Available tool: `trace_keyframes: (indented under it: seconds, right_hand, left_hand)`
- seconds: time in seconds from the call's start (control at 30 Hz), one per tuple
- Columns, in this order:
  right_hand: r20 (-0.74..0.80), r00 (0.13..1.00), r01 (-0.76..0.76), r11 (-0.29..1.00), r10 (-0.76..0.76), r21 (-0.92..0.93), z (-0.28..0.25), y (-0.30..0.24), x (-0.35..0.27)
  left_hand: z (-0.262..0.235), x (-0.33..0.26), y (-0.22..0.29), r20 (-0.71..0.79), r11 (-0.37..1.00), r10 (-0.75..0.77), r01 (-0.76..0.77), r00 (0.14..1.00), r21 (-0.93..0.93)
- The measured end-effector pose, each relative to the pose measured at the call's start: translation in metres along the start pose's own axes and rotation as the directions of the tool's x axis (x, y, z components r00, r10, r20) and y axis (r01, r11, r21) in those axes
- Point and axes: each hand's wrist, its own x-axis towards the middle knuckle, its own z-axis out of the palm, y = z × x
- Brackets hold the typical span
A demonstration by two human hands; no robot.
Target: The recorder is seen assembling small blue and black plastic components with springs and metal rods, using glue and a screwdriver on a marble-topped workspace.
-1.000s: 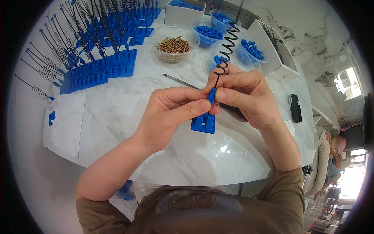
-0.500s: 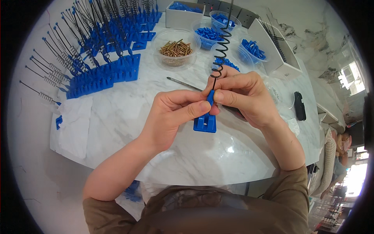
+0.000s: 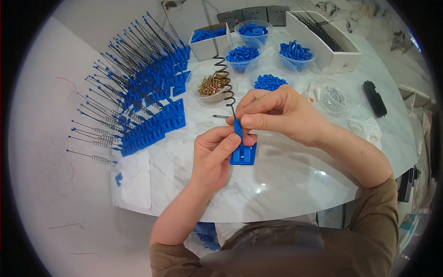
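Observation:
My left hand (image 3: 213, 154) pinches a blue plastic neck piece (image 3: 237, 127) between thumb and fingers. Below that piece sits a flat blue slotted base (image 3: 243, 159), tilted above the table. A black coiled spring wire (image 3: 229, 93) rises from the top of the neck, leaning slightly left. The fingers of my right hand (image 3: 277, 113) are closed at the wire's lower end, just above the neck. What lies between those fingertips is partly hidden. Behind the hands, a thin metal rod (image 3: 221, 116) shows only its pointed end.
Rows of blue bases with spring wires (image 3: 152, 124) stand at left. Behind the hands are tubs of brass pins (image 3: 213, 87), small blue parts (image 3: 271, 82) and silver bits (image 3: 333, 97). A white box of wires (image 3: 323, 41) stands far right, near a black tool (image 3: 374, 99).
The view has shifted, so the table items sit differently in the picture. Both hands still hold the blue piece and wire; my right thumb is slightly higher, by the wire.

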Motion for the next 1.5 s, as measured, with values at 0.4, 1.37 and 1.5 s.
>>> trace_keyframes:
  seconds: [0.4, 1.37, 1.5]
  right_hand:
    - [0.024, 0.998, 0.052, 0.999, -0.051, -0.014, 0.007, -0.009, -0.002]
    - [0.008, 0.989, 0.151, 0.987, -0.15, -0.061, 0.014, 0.003, -0.004]
    - [-0.001, 0.989, 0.148, 0.985, -0.149, -0.084, 0.012, 0.004, -0.004]
  left_hand:
    - [-0.006, -0.003, 0.002, 0.198, 0.946, 0.041, 0.026, 0.979, -0.324]
    - [-0.011, -0.003, 0.001, 0.278, 0.916, -0.139, 0.23, 0.95, -0.33]
    - [-0.01, -0.003, 0.002, 0.269, 0.919, -0.129, 0.217, 0.954, -0.328]
